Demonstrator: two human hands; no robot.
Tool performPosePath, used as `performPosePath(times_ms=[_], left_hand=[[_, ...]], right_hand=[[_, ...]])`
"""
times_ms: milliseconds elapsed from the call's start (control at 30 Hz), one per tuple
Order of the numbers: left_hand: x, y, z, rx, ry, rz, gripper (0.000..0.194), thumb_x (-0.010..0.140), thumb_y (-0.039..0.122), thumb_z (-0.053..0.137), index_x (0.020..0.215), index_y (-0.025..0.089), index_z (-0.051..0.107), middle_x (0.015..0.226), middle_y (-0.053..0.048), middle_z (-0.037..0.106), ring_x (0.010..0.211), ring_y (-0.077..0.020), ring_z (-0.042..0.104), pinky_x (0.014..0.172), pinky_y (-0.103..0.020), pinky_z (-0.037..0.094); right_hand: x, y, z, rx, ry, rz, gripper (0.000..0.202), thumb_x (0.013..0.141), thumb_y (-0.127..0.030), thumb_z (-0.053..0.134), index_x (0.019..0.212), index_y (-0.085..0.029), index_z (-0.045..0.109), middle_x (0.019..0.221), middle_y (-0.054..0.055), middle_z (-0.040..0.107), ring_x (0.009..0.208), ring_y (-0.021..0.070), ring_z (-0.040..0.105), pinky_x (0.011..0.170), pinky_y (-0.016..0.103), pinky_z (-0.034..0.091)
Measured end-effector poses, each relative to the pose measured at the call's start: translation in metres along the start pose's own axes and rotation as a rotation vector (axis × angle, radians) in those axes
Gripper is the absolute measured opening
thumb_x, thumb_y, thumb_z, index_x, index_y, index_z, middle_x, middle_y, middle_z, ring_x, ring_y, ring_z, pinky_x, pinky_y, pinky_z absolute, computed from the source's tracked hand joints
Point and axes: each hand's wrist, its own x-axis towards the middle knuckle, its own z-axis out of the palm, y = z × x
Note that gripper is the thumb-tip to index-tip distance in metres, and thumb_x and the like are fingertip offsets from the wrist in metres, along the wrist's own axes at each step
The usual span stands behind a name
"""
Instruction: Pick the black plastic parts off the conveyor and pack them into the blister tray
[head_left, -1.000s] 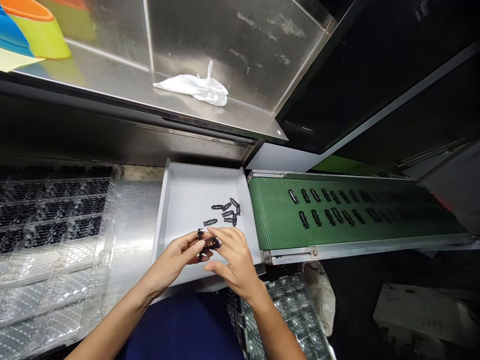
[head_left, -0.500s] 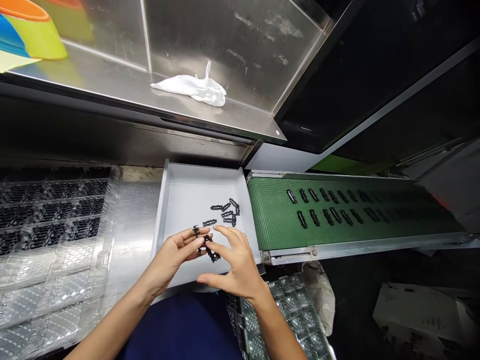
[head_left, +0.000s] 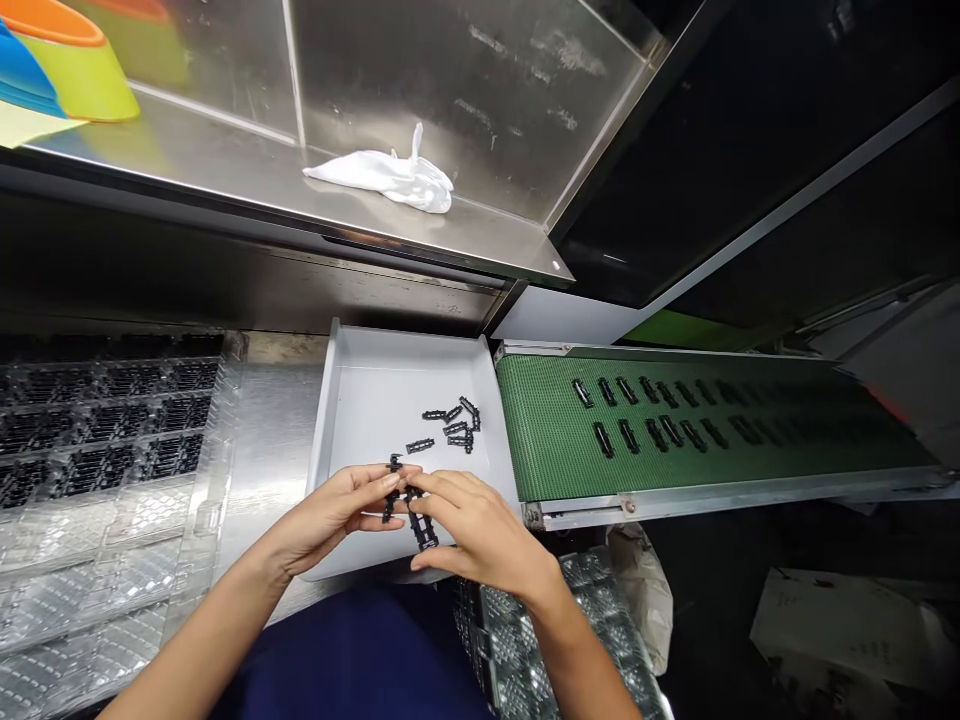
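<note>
Over the front of a white tray (head_left: 367,370), my left hand (head_left: 337,515) is closed, pinching small black plastic parts that stick out between its fingers. Close against it, my right hand (head_left: 480,530) has its fingertips and thumb around a black ladder-like plastic part (head_left: 424,530), which hangs tilted between the two hands. Several similar black parts (head_left: 455,428) lie loose in the tray's right half, with a single one (head_left: 420,446) just beyond my fingers.
Right of the tray, a green conveyor belt (head_left: 540,440) carries two rows of black parts. Clear blister trays (head_left: 142,520) lie at left, the far ones filled with black parts. A white glove (head_left: 390,180) rests on the metal shelf above. More clear trays (head_left: 592,620) stand below the belt.
My right hand has closed in around the ladder-like part, its thumb coming to the lower end. That part has swung more upright and slightly lower.
</note>
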Motion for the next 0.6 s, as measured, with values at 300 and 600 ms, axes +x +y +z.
performPosePath(times_ms=[300,600], left_hand=[[-0.007,-0.006,0.013,-0.317,-0.168,0.000,0.040,0.081,0.039,0.074,0.113,0.016,0.072,0.105,-0.013,0.074,0.096,-0.0250,0.069,0.084,-0.031,0.054],[-0.003,-0.005,0.015,-0.316,-0.157,0.026,0.035,0.082,0.040,0.072,0.111,0.019,0.073,0.105,-0.010,0.074,0.100,-0.0221,0.067,0.088,-0.029,0.053]], right_hand=[[0.005,-0.001,0.029,0.430,0.500,0.230,0.098,0.051,-0.044,0.092,0.135,-0.026,0.045,0.126,0.010,0.063,0.119,0.0272,0.058,0.107,0.043,0.044],[0.005,-0.002,0.034,0.376,0.556,0.213,0.102,0.054,-0.047,0.089,0.141,-0.029,0.040,0.129,0.008,0.062,0.122,0.0269,0.054,0.106,0.043,0.044]])
